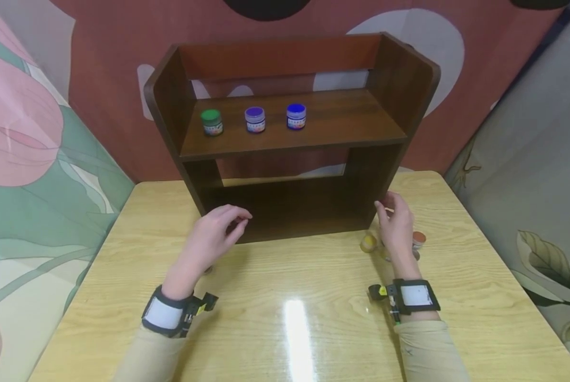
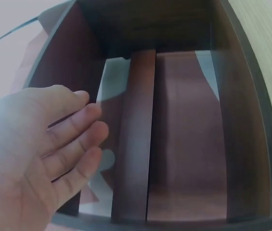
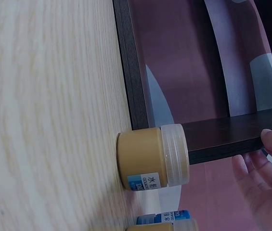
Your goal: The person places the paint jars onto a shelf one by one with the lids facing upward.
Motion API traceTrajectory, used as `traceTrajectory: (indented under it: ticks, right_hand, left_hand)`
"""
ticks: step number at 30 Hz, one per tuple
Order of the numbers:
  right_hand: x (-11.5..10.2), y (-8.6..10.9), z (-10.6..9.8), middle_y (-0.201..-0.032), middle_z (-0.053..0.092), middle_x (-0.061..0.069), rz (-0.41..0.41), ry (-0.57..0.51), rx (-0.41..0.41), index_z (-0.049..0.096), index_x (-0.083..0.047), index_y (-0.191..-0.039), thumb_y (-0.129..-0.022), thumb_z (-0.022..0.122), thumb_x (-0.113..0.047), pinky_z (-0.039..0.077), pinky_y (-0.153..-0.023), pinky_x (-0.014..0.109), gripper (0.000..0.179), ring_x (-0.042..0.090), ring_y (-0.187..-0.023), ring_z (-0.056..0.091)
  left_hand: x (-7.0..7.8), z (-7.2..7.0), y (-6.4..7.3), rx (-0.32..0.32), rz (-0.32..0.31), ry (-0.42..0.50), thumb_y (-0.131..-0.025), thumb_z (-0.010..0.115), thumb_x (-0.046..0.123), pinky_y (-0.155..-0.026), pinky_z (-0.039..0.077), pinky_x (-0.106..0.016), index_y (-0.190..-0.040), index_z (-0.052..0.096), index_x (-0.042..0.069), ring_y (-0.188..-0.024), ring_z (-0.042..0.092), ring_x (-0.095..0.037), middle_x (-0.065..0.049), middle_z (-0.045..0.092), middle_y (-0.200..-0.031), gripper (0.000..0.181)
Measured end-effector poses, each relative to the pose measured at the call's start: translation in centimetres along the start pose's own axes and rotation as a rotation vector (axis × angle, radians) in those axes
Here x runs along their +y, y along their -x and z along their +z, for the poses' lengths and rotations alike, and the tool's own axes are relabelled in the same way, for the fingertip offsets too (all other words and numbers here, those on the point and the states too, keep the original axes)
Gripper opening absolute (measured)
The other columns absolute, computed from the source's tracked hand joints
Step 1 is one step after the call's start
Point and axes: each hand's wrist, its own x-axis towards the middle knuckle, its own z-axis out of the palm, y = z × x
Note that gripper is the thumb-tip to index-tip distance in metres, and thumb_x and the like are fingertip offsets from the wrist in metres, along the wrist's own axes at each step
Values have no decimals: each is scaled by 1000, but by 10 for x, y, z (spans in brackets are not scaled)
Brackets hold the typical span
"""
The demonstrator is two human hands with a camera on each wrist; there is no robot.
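A dark brown wooden shelf unit stands on the table. My left hand hovers before its lower left part, fingers loosely bent and holding nothing; the left wrist view shows the fingers side by side before the opening. Beside the right side panel is my right hand. Its thumb lies over the panel's front edge and its fingertips are on the outer side; firm contact cannot be made out. Near this hand, an ochre paint jar with a clear lid stands upright on the table.
On the upper shelf stand a green jar, a purple jar and a blue jar. An orange-red lidded jar stands right of my right wrist, with others partly hidden there. Part of a small dark object shows beside my left wrist.
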Motion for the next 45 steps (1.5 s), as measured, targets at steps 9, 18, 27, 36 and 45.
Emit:
traceTrajectory:
  ticks: [9,18,27,36,45]
  right_hand:
    - [0,-1,0,-117,64,24,3,3,-4,59,8,-124,-102,61,-8,54,-93,48,27,35,-110,62]
    - [2,-1,-1,-116,65,24,-10,9,3,59,8,-124,-102,61,-8,54,-92,49,27,36,-110,62]
    - [2,-2,1,-116,65,24,-11,15,1,59,8,-123,-102,60,-8,55,-92,49,26,36,-110,62]
    - [1,-2,1,-118,64,24,2,16,-3,59,8,-125,-103,60,-10,54,-94,48,28,35,-111,62]
    - [1,-1,1,-118,64,24,2,20,-4,59,7,-125,-103,60,-11,54,-94,49,28,35,-111,61]
  left_hand:
    - [-21,-18,20,-270,-194,30,-85,82,2,-75,56,-40,-107,72,5,-85,67,-25,-6,71,-99,24]
    - [-29,-31,34,-612,-380,-16,-81,84,1,-82,55,-46,-109,71,6,-97,62,-32,-13,69,-108,31]
    - [-35,-21,44,-739,-434,-3,-73,77,-13,-84,53,-44,-105,70,5,-91,57,-27,-11,66,-102,38]
    - [-35,-8,47,-760,-516,-79,-76,71,-18,-82,52,-42,-100,71,7,-87,53,-25,-7,62,-95,34]
    - [-31,0,49,-681,-476,-101,-78,54,-18,-65,44,-33,-87,64,6,-76,47,-22,-6,52,-82,28]
